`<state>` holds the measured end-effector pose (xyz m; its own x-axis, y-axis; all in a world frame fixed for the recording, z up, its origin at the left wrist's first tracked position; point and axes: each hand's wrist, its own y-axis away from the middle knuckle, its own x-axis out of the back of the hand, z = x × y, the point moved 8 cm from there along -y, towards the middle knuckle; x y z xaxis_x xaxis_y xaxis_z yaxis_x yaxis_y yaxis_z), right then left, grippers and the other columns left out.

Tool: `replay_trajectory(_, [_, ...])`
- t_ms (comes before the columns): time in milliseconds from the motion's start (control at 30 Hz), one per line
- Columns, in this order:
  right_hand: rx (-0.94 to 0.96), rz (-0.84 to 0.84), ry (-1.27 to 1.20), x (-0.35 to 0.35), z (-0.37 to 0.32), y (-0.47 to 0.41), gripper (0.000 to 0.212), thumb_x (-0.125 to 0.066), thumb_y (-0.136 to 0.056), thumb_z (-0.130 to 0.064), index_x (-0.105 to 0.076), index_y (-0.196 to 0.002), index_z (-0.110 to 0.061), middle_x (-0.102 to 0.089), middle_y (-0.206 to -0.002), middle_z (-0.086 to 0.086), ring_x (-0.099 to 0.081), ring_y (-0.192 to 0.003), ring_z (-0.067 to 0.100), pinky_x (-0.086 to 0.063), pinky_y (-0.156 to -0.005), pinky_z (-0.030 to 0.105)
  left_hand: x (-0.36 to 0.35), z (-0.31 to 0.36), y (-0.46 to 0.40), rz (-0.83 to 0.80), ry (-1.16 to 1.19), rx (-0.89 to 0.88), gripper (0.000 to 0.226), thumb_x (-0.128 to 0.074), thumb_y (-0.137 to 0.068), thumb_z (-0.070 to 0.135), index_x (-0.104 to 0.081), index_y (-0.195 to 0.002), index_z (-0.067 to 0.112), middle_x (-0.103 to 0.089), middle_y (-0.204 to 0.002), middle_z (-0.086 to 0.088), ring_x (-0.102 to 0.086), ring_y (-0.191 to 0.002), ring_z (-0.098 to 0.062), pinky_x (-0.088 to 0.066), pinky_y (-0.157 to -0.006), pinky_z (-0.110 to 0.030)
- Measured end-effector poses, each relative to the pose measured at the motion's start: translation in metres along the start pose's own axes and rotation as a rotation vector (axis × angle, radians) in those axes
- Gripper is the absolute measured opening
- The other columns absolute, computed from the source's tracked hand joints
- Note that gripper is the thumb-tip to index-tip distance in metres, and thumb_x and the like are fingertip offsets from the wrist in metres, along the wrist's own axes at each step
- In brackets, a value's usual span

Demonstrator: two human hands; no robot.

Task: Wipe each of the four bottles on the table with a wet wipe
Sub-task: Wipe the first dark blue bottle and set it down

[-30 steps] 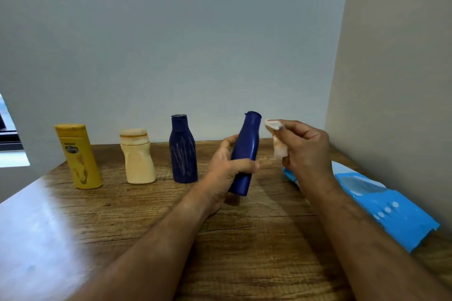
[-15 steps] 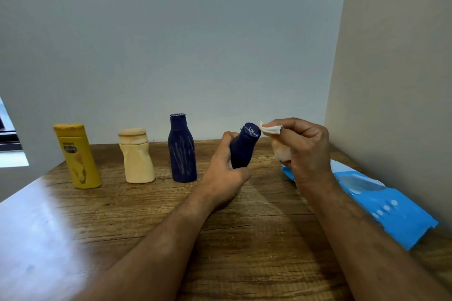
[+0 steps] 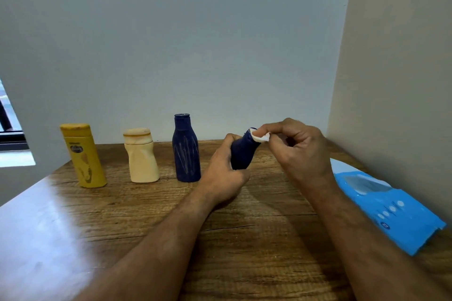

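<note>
Left hand (image 3: 223, 176): gripped tilted blue bottle (image 3: 242, 153), frame centre
Right hand (image 3: 299, 151): pinched white wipe (image 3: 261, 137) against bottle top

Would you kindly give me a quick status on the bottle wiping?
Left hand grips the tilted blue bottle. Right hand pinches the wipe against its top. Three bottles stand at left, untouched. Nothing in the way.

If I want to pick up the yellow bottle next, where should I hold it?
Probably round its middle. The yellow bottle stands upright at the left end of the row, tall with flat, fairly straight sides, so a hand can wrap it there. Come from the front or its left: the cream bottle stands close on its right, and the wall is behind.
</note>
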<state>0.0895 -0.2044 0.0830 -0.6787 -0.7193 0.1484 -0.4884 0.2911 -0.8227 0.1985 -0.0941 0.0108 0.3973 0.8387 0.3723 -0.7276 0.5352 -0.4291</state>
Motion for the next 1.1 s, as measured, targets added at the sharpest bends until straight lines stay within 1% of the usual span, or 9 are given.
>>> replay_trajectory(67, [-0.023,-0.012,0.028,-0.002,0.002,0.0,0.027,-0.061,-0.085,-0.003,-0.077,-0.091,-0.024,-0.068,-0.076,-0.004,-0.052,-0.062,0.007,-0.036,-0.054,0.008,0.001,-0.001,0.0,0.003,-0.009,0.007,0.047,-0.064,-0.072,0.0,-0.048,-0.108,0.025,-0.049,-0.084,-0.004,-0.049,-0.074,-0.019,-0.045,-0.067,-0.037])
replay_trajectory(200, [0.016,0.026,0.015,0.002,-0.001,-0.001,0.024,-0.058,-0.08,-0.005,-0.078,-0.087,-0.016,-0.064,-0.072,-0.014,-0.054,-0.062,0.0,-0.034,-0.054,0.005,0.0,0.0,-0.001,0.003,-0.006,0.011,0.048,-0.065,-0.075,-0.005,-0.048,-0.108,0.025,-0.048,-0.083,-0.002,-0.048,-0.073,-0.017,-0.045,-0.064,-0.034])
replay_trajectory(333, [0.015,-0.021,0.04,-0.003,0.0,0.0,0.026,-0.061,-0.085,-0.006,-0.077,-0.092,-0.026,-0.067,-0.074,-0.006,-0.053,-0.064,0.007,-0.037,-0.057,0.009,0.002,-0.002,-0.001,0.004,-0.058,0.013,0.048,-0.065,-0.073,0.002,-0.047,-0.108,0.029,-0.049,-0.091,-0.004,-0.05,-0.078,-0.018,-0.046,-0.067,-0.033])
replay_trajectory(400, [-0.018,-0.005,0.047,-0.002,0.003,0.0,0.028,-0.062,-0.087,-0.003,-0.076,-0.096,-0.025,-0.067,-0.078,-0.009,-0.054,-0.067,0.004,-0.039,-0.058,0.008,0.002,-0.003,0.0,0.003,-0.086,0.022,0.05,-0.065,-0.07,0.007,-0.046,-0.107,0.035,-0.05,-0.094,-0.004,-0.052,-0.081,-0.019,-0.045,-0.069,-0.033])
replay_trajectory(567, [0.039,0.02,0.04,0.002,-0.004,0.0,0.026,-0.059,-0.081,-0.005,-0.077,-0.087,-0.023,-0.065,-0.073,-0.014,-0.055,-0.066,0.002,-0.036,-0.058,0.006,0.0,-0.003,0.0,0.005,-0.112,0.01,0.051,-0.064,-0.071,0.006,-0.045,-0.106,0.038,-0.05,-0.095,-0.003,-0.052,-0.081,-0.017,-0.046,-0.07,-0.033])
replay_trajectory(733, [-0.049,0.05,0.108,0.002,0.01,-0.001,0.029,-0.061,-0.091,-0.005,-0.076,-0.104,-0.026,-0.066,-0.085,-0.011,-0.057,-0.072,0.006,-0.039,-0.06,0.008,0.005,0.0,0.0,0.055,-0.1,-0.002,0.052,-0.069,-0.077,0.003,-0.044,-0.108,0.036,-0.052,-0.094,-0.003,-0.054,-0.081,-0.018,-0.049,-0.07,-0.033])
replay_trajectory(867, [-0.054,0.144,0.123,0.008,0.007,0.0,0.024,-0.06,-0.093,-0.01,-0.074,-0.108,-0.023,-0.069,-0.091,-0.009,-0.061,-0.079,0.005,-0.045,-0.064,0.007,0.002,0.007,0.0,0.084,-0.03,0.0,0.053,-0.078,-0.079,0.016,-0.044,-0.117,0.031,-0.058,-0.094,0.001,-0.062,-0.08,-0.017,-0.056,-0.068,-0.03])
replay_trajectory(1000, [-0.065,0.134,0.184,0.004,0.01,0.001,0.025,-0.062,-0.093,-0.012,-0.073,-0.113,-0.022,-0.063,-0.083,-0.011,-0.057,-0.075,0.002,-0.043,-0.064,0.004,-0.005,0.005,0.001,0.059,0.003,0.03,0.061,-0.085,-0.076,0.03,-0.044,-0.122,0.031,-0.062,-0.107,0.002,-0.069,-0.089,-0.019,-0.063,-0.076,-0.041])
replay_trajectory(1100, [-0.03,0.096,0.244,-0.001,0.01,0.003,0.028,-0.063,-0.093,-0.013,-0.071,-0.118,-0.02,-0.057,-0.079,-0.012,-0.054,-0.072,0.0,-0.043,-0.066,0.003,-0.006,0.008,0.003,0.079,-0.007,0.023,0.062,-0.086,-0.076,0.032,-0.043,-0.121,0.029,-0.063,-0.106,0.004,-0.069,-0.089,-0.015,-0.063,-0.076,-0.039])
